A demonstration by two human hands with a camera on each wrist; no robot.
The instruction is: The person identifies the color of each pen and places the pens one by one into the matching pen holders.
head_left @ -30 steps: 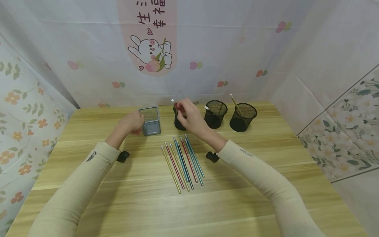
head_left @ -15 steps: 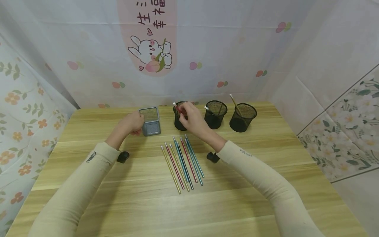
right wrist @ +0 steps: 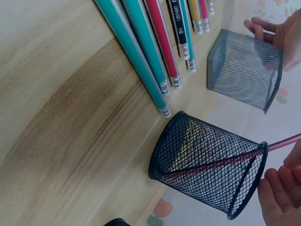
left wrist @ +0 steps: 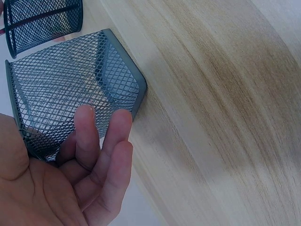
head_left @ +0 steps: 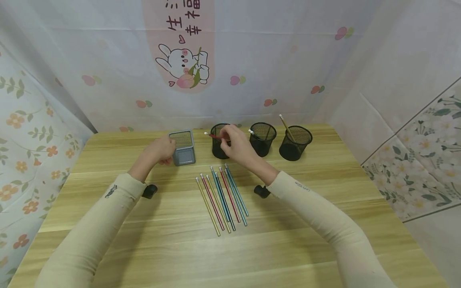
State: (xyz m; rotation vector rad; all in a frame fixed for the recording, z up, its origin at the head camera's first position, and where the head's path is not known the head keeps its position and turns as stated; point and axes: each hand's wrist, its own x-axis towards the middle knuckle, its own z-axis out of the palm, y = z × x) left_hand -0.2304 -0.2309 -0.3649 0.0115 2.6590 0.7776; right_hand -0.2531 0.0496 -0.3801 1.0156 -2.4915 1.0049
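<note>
My left hand (head_left: 160,149) pinches the rim of a grey square mesh pen holder (head_left: 184,155) at its left side; the other fingers lie loosely along its wall in the left wrist view. My right hand (head_left: 237,145) is at the mouth of a round black mesh pen holder (right wrist: 211,165), fingertips at its rim. A red pencil (right wrist: 284,141) slants inside that holder, its lower end near the base and its white eraser end leaning out to the left. In the right wrist view the thumb and fingers stand apart, beside the pencil.
Pencils (head_left: 223,200) in gold, red, blue and black lie side by side on the wooden table (head_left: 173,256). A second black holder (head_left: 260,148) has a white-tipped pencil in it. A third black holder (head_left: 291,151) holds a gold pencil (head_left: 287,127). A patterned curtain hangs behind.
The red pencil has tipped over to the left inside the black holder, and my right fingers have let go of it, shifting slightly right. The left hand has stayed in place.
</note>
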